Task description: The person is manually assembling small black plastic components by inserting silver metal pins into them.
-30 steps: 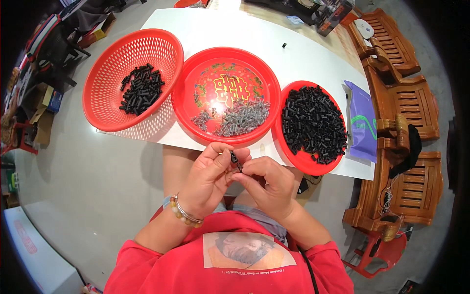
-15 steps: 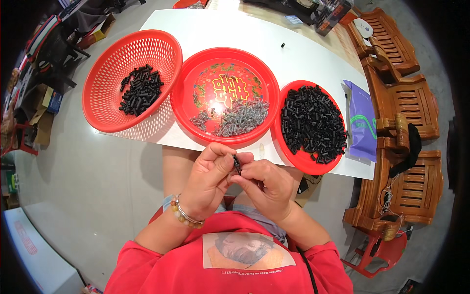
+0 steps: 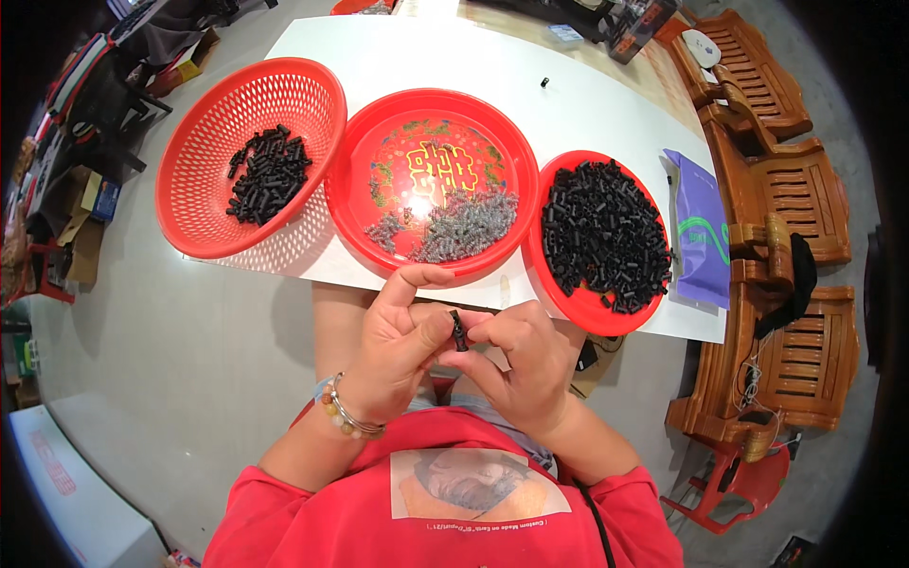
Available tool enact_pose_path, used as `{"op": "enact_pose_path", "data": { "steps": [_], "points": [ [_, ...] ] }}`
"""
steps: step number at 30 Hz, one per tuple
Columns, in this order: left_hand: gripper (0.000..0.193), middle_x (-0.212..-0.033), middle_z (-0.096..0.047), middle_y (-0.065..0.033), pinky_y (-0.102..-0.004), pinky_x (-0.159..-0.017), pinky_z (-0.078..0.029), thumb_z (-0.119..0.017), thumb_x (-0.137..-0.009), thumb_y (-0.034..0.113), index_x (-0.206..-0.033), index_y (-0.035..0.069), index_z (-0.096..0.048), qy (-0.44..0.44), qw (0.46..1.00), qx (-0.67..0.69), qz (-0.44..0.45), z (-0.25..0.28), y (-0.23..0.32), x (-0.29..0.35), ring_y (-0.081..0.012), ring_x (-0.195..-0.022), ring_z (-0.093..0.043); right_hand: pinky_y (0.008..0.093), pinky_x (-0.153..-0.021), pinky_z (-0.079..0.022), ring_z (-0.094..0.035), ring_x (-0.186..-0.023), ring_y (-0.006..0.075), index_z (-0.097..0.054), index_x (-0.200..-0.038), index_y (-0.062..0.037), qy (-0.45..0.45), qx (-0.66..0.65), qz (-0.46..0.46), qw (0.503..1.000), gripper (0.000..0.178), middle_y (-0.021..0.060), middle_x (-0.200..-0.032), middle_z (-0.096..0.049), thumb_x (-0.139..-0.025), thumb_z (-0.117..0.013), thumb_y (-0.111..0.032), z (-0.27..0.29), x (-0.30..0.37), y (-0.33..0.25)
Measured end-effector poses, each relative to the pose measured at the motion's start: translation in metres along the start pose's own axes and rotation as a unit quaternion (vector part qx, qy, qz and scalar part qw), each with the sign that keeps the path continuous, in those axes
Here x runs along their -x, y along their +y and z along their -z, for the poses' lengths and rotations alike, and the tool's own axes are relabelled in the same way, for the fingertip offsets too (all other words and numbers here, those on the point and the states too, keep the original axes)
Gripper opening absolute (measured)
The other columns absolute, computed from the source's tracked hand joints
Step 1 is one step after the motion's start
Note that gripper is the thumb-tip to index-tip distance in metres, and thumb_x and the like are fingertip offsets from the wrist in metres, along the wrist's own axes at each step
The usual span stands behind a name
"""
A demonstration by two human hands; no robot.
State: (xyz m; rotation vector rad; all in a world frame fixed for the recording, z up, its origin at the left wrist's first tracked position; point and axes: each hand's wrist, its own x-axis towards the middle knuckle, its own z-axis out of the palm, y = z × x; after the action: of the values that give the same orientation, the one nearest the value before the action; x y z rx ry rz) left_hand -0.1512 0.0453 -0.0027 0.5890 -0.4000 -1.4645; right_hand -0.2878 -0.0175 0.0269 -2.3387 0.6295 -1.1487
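Observation:
A small black cylindrical piece [image 3: 459,333] stands nearly upright between my two hands, in front of the table edge. My left hand [image 3: 398,346] pinches it from the left, with the index finger raised and extended away from it. From the other side, the thumb and bent fingers of my right hand [image 3: 523,355] close on the same piece. Just beyond my hands, a round red tray [image 3: 365,123] holds a heap of small silvery metal parts [image 3: 464,227], too small to name surely. A red dish [image 3: 606,323] to its right is filled with short black cylindrical pieces [image 3: 606,227].
A red perforated basket [image 3: 194,142] at the left holds longer black pieces [image 3: 270,175]. One loose black piece [image 3: 544,82] lies far back on the white table [image 3: 454,47]. A purple pouch [image 3: 699,227] rests at the right edge, beside wooden seats [image 3: 795,208].
My left index finger has lifted off the black piece and straightened. The piece has moved slightly lower, and my right fingers remain at it.

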Motion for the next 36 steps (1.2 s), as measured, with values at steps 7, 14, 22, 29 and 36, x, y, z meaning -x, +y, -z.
{"op": "enact_pose_path", "data": {
  "steps": [7, 14, 22, 29, 36],
  "points": [
    [0.058, -0.089, -0.066, -0.0127, -0.0204, -0.064, -0.047, -0.059, -0.091, 0.013, -0.136, 0.004, -0.024, -0.043, 0.996, -0.070, 0.041, -0.003, 0.013, 0.001, -0.0109, -0.077, -0.061, 0.0291, -0.051, -0.047, -0.058, -0.065, 0.0170, -0.060, -0.100, -0.0042, -0.086, 0.020, -0.017, 0.996, 0.042, 0.0045, -0.083, -0.054, -0.066, -0.077, -0.022, 0.015, -0.009, -0.007],
    [0.074, -0.076, -0.064, -0.0028, -0.0158, -0.056, -0.039, -0.060, -0.089, 0.010, -0.145, 0.006, -0.012, -0.079, 0.992, -0.012, 0.095, -0.001, 0.016, 0.003, -0.0037, -0.064, -0.052, 0.0298, -0.053, -0.046, -0.057, -0.068, 0.0189, -0.059, -0.095, -0.0037, -0.100, 0.020, 0.034, 0.994, 0.039, 0.0045, -0.080, -0.050, -0.064, -0.076, -0.021, 0.016, -0.007, -0.005],
    [0.083, -0.068, -0.056, 0.0034, -0.0146, -0.052, -0.031, -0.061, -0.089, 0.009, -0.148, 0.011, -0.002, -0.073, 0.991, -0.016, 0.111, 0.005, 0.010, 0.004, -0.0001, -0.058, -0.042, 0.0295, -0.054, -0.046, -0.056, -0.066, 0.0190, -0.061, -0.092, -0.0046, -0.114, -0.007, 0.025, 0.993, 0.036, 0.0042, -0.078, -0.050, -0.064, -0.075, -0.021, 0.017, -0.006, 0.001],
    [0.077, -0.082, -0.064, -0.0086, -0.0208, -0.064, -0.049, -0.059, -0.089, 0.012, -0.147, 0.007, -0.008, 0.016, 0.995, -0.033, 0.098, -0.015, 0.010, -0.004, -0.0126, -0.071, -0.061, 0.0319, -0.061, -0.050, -0.059, -0.074, 0.0210, -0.061, -0.107, -0.0047, -0.106, -0.033, -0.027, 0.993, 0.047, 0.0060, -0.087, -0.056, -0.068, -0.074, -0.027, 0.024, -0.003, 0.007],
    [0.013, -0.093, -0.064, -0.0075, -0.0252, -0.078, -0.047, -0.051, -0.093, 0.007, -0.099, -0.001, -0.060, 0.203, 0.801, -0.482, -0.290, 0.035, 0.087, -0.022, -0.0132, -0.086, -0.059, 0.0315, -0.057, -0.049, -0.062, -0.067, 0.0233, -0.066, -0.089, -0.0034, -0.060, 0.081, -0.116, 0.988, 0.017, 0.0095, -0.079, -0.062, -0.076, -0.068, -0.013, 0.057, 0.022, 0.048]
  ]
}}
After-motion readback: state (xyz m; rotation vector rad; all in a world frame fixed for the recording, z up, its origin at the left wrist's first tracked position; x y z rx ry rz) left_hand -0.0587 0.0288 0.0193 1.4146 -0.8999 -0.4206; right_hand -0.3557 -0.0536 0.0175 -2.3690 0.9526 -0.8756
